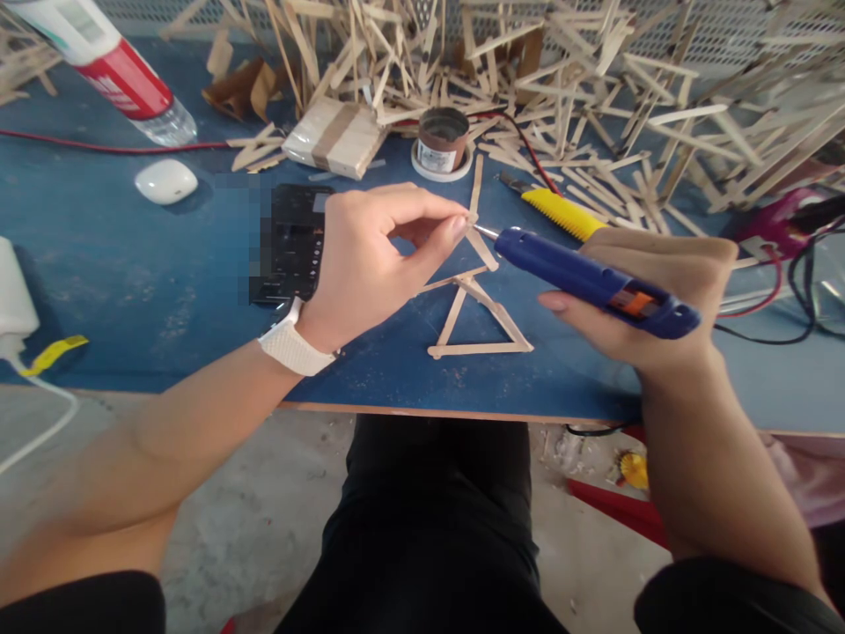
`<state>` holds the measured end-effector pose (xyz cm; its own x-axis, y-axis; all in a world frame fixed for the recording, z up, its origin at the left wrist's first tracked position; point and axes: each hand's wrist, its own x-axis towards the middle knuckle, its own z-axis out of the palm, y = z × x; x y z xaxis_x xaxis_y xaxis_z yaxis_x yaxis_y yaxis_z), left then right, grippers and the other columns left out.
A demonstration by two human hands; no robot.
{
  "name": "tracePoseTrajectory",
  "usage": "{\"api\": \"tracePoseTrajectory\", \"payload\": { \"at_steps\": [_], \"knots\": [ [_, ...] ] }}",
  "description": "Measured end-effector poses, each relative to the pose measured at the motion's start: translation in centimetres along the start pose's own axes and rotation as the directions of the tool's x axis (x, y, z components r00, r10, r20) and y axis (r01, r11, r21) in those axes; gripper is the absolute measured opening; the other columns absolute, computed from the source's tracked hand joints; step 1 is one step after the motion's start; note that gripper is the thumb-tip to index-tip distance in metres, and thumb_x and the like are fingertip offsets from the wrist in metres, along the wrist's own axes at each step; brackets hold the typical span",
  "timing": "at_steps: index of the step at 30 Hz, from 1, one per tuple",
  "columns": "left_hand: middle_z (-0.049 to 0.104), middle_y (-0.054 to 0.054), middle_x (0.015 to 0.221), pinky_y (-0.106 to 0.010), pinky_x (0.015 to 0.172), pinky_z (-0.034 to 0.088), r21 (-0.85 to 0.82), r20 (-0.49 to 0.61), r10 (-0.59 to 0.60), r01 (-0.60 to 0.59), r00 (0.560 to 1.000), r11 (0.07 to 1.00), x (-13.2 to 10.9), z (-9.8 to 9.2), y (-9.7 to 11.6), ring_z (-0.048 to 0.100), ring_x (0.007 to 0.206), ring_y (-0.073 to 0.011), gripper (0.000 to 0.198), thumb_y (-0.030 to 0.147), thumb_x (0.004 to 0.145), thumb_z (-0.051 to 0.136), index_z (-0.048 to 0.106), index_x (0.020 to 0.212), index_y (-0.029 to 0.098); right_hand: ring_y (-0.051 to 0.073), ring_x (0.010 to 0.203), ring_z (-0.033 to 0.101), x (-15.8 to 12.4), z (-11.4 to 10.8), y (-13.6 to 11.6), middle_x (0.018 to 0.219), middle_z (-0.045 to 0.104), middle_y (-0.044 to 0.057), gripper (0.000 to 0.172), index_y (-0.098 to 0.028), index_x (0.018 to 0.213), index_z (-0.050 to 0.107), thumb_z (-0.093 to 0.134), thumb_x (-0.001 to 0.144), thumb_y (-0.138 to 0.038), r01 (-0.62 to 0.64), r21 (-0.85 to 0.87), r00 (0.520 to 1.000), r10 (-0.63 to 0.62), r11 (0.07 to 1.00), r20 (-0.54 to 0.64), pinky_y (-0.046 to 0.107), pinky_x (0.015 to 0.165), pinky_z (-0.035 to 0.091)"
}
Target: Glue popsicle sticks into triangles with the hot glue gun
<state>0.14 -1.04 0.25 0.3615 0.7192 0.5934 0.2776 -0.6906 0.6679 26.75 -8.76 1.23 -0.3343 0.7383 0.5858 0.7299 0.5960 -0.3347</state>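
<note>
My left hand (389, 255) is closed in a pinch at the joint where wooden craft sticks (476, 183) meet. My right hand (660, 291) is wrapped round a blue pen-shaped tool (568, 269) with a thin metal tip and an orange part showing in its handle. The tip points left and reaches close to the left fingertips; whether it touches the sticks, I cannot tell. Just below, a triangle of craft sticks (481, 349) lies flat on the blue table (370, 370). Another stick passes near its top corner, partly hidden behind my left hand.
A yellow cutter (564, 214) lies beyond the blue tool. Behind stand a small brown pot (442, 141), a wrapped bundle of sticks (336, 136) and a heap of loose sticks (568, 106). Leftward are a black phone-like device (290, 246), a white case (166, 181) and a bottle (125, 79).
</note>
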Motion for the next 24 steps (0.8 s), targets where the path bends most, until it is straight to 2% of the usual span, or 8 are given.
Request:
{"api": "tracePoseTrajectory", "payload": {
  "at_steps": [5, 10, 24],
  "knots": [
    [0.087, -0.003, 0.100, -0.034, 0.082, 0.071, 0.024, 0.017, -0.018, 0.017, 1.000, 1.000, -0.01, -0.04, 0.05, 0.082, 0.087, -0.0208, 0.027, 0.046, 0.108, 0.069, 0.085, 0.100, 0.026, 0.015, 0.056, 0.045, 0.17, 0.01, 0.07, 0.067, 0.052, -0.002, 0.037, -0.026, 0.077, 0.057, 0.082, 0.098, -0.043, 0.042, 0.011, 0.999, -0.042, 0.999, -0.002, 0.035, 0.052, 0.034],
    [0.086, -0.003, 0.099, -0.033, 0.081, 0.071, -0.006, 0.004, 0.014, -0.014, 1.000, 1.000, 0.00, -0.02, -0.05, 0.083, 0.087, -0.0201, 0.024, 0.042, 0.108, 0.071, 0.086, 0.100, 0.025, 0.013, 0.056, 0.048, 0.22, 0.25, 0.41, 0.066, 0.051, -0.004, 0.040, -0.025, 0.076, 0.057, 0.087, 0.095, -0.043, 0.095, 0.038, 0.995, -0.093, 0.995, -0.030, 0.032, 0.051, 0.034],
    [0.086, -0.003, 0.096, -0.031, 0.079, 0.072, -0.005, -0.017, 0.034, -0.034, 0.999, 0.999, 0.06, 0.14, -0.19, 0.083, 0.084, -0.0195, 0.024, 0.041, 0.107, 0.072, 0.087, 0.099, 0.023, 0.015, 0.060, 0.050, 0.04, 0.18, -0.01, 0.070, 0.053, -0.003, 0.038, -0.027, 0.079, 0.057, 0.084, 0.097, -0.046, 0.039, 0.022, 0.999, -0.039, 0.999, 0.018, 0.036, 0.055, 0.037]
  ]
}}
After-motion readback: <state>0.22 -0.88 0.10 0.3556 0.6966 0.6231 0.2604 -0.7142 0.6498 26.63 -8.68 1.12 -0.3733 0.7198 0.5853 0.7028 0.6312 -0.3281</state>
